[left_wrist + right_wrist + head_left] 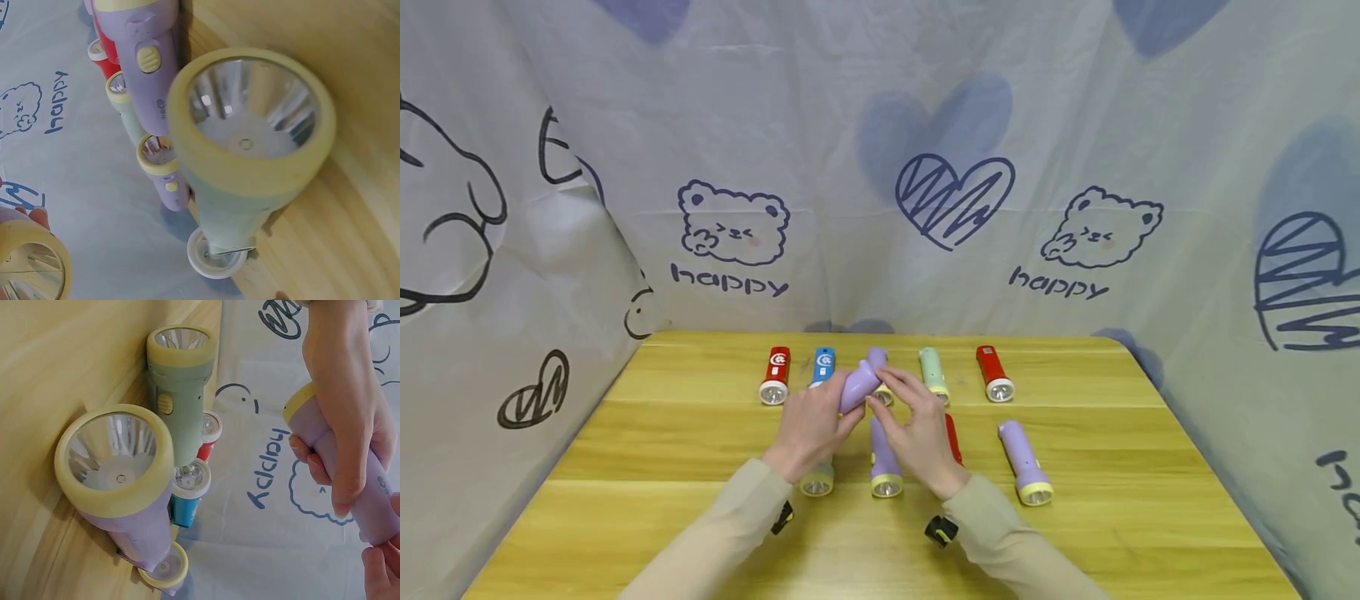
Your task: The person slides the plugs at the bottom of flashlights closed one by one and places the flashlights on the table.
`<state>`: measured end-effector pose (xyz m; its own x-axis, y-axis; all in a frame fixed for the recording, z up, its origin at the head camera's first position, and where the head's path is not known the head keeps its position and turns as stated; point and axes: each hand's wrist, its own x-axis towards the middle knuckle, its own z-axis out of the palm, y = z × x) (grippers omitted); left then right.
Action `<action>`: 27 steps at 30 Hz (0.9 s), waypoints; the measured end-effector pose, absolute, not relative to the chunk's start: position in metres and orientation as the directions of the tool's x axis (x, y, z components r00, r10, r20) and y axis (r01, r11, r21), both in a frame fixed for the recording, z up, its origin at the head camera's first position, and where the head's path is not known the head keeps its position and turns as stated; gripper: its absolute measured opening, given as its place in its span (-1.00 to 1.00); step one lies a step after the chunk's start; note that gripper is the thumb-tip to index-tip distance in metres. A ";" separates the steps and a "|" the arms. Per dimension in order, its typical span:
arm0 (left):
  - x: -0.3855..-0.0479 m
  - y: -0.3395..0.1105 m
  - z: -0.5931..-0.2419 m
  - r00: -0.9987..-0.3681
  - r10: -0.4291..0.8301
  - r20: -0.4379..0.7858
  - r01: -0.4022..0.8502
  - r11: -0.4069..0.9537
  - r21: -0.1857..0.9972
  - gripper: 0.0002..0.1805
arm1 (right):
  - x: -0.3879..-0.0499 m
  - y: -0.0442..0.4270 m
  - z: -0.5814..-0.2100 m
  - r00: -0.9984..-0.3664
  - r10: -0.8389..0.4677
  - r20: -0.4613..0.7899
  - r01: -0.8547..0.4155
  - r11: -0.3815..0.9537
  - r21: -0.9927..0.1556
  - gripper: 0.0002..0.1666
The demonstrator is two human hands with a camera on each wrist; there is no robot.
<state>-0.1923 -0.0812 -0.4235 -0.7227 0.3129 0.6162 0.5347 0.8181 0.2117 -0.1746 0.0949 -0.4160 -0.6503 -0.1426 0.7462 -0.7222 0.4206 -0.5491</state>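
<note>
My left hand (808,423) grips a purple flashlight (859,387) with a yellow head rim, held tilted above the table. In the right wrist view its thumb lies along the purple barrel (367,509). My right hand (927,435) pinches the flashlight's tail end between thumb and fingers. The left wrist view shows the held flashlight's yellow rim (61,253) and lens at the lower left. Below the hands, a green flashlight (817,481) and another purple flashlight (884,454) lie on the table. A red flashlight (953,439) is partly hidden behind my right hand.
Along the back of the wooden table (1112,533) lie a red flashlight (778,364), a blue flashlight (824,362), a purple one, a green flashlight (932,368) and another red flashlight (992,365). A purple flashlight (1020,454) lies at the right. Printed cloth (842,275) hangs around the table.
</note>
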 end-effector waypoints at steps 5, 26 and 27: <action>-0.195 -0.081 -0.419 -0.706 0.318 0.633 0.541 0.818 0.193 -0.61 | -0.176 0.093 -0.414 -0.641 -0.134 0.755 -0.728 0.418 -0.544 -0.52; -0.196 -0.087 -0.425 -0.776 0.370 0.511 0.544 0.802 0.246 -0.63 | -0.171 0.099 -0.420 -0.732 -0.178 0.658 -0.659 0.430 -0.617 -0.54; -0.196 -0.088 -0.424 -0.783 0.373 0.497 0.542 0.802 0.251 -0.63 | -0.171 0.100 -0.420 -0.737 -0.181 0.651 -0.655 0.429 -0.622 -0.53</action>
<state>-0.1961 -0.0876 -0.4240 -0.7831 0.3735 0.4974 0.5421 0.8018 0.2514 -0.1714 0.0998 -0.4203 -0.7370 -0.1815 0.6510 -0.6551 0.4288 -0.6221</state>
